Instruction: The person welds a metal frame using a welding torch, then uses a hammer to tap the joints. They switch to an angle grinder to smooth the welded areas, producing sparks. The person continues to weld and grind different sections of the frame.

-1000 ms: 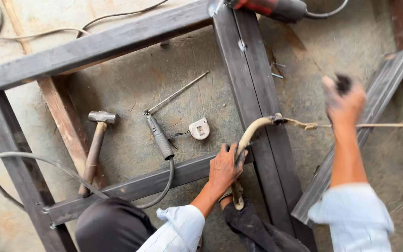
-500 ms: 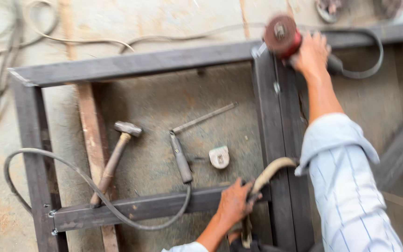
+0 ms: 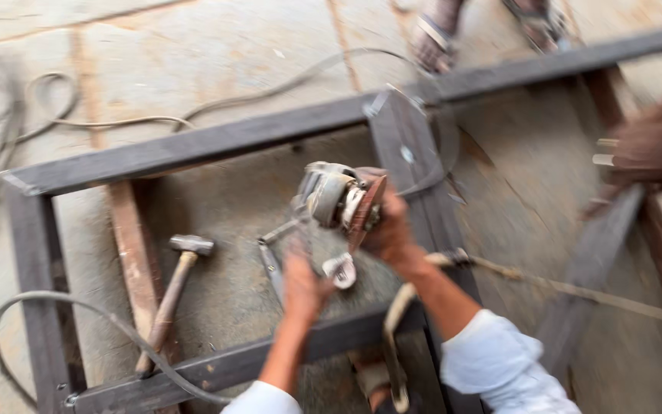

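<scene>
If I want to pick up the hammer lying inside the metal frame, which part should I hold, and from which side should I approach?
Probably grip the hammer around the middle of its wooden handle, coming from above. It lies flat on the floor, head toward the far side and the handle end resting near the lower frame bar and a grey cable. The mid-handle looks clear of both.

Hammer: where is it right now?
Head view, left of centre: the hammer lies on the floor inside the steel frame, beside a wooden batten, left of the left hand.

Frame point(image 3: 216, 142) is dull dark steel with a matt finish, the hammer point(image 3: 168, 295) has a worn wooden handle and metal head, the grinder point(image 3: 337, 198) looks grey metal, floor point(image 3: 193, 54) rough stained concrete.
</scene>
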`<state>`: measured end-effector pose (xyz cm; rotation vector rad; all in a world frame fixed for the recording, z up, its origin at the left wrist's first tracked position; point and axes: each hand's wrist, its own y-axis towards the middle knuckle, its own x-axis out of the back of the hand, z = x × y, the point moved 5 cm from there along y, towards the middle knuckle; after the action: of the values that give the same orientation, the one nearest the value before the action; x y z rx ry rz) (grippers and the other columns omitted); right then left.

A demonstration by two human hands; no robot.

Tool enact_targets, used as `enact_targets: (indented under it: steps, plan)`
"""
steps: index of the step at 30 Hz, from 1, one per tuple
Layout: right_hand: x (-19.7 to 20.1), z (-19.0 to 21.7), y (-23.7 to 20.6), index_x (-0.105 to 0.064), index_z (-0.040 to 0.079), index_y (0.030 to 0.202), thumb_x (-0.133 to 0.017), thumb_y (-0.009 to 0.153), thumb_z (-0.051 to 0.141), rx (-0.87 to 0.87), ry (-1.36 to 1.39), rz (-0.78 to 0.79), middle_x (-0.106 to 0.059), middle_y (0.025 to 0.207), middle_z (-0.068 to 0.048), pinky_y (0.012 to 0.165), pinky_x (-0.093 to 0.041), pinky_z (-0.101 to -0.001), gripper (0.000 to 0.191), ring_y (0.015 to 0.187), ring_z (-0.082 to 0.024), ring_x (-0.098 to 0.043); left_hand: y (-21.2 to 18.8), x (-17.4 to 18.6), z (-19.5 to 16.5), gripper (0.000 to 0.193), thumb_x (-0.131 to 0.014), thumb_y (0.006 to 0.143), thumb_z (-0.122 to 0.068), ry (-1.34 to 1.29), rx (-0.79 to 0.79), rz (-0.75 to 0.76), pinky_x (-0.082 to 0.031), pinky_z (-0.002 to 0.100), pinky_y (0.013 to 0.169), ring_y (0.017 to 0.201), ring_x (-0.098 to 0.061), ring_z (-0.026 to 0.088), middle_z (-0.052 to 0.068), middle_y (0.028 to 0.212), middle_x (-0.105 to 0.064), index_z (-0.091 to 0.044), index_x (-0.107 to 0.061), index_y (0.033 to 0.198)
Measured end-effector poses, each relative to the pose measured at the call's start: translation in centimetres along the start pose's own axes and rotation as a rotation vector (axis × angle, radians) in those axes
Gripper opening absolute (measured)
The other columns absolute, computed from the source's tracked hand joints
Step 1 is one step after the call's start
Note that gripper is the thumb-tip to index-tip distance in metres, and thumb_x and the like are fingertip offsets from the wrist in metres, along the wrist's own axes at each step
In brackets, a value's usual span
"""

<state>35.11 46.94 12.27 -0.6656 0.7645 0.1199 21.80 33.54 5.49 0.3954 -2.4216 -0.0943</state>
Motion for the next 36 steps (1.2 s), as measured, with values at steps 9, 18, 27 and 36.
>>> enact_targets:
  steps: [9,18,27,36]
  plan:
    - [-2.0,1.0,-18.6,-0.060,0.005,0.126,-0.083,0.073,0.043,0.253,0.074,0.343,-0.065,0.111,-0.011,0.085,-0.051,-0.0475,0.069,0.096,-0.025,-0.066,1.3,11.4,-8.3,0.059,-0.086,0.066,-0.022,0.070,-0.419,0.207,-0.033,0.052,0.115,0.122,-0.064,0.034,0.013,0.120,-0.073,-0.006,-0.065,0.118]
    - [8.3,8.8,-27.3,-0.060,0.003,0.126,-0.079,0.080,0.037,0.841,0.017,-0.090,-0.065,0.107,-0.010,0.083,-0.055,-0.0413,0.060,0.092,-0.023,-0.066,-2.7,7.9,-8.7,0.065,-0.089,0.070,-0.044,0.418,0.221,1.162,-0.061,0.042,0.086,0.092,-0.077,0.026,0.010,0.100,-0.079,-0.022,-0.065,0.127]
    - [23.1,7.7,-31.3,-0.059,0.003,0.123,-0.076,0.084,0.031,0.864,0.002,-0.660,-0.064,0.102,-0.009,0.083,-0.058,-0.0371,0.051,0.088,-0.022,-0.067,-7.4,-0.7,-15.3,0.098,-0.072,0.071,-0.067,-0.021,0.015,1.121,-0.054,0.045,0.095,0.113,-0.068,0.035,0.016,0.124,-0.070,-0.016,-0.049,0.151]
    - [25.2,6.3,-31.1,-0.058,0.002,0.124,-0.076,0.083,0.041,0.748,0.111,-0.602,-0.067,0.100,-0.011,0.085,-0.060,-0.0441,0.059,0.088,-0.026,-0.068,-14.8,-11.6,-23.8,0.104,-0.073,0.078,-0.064,-0.378,-0.065,1.222,-0.052,0.047,0.100,0.118,-0.067,0.044,0.028,0.131,-0.066,0.000,-0.041,0.154]
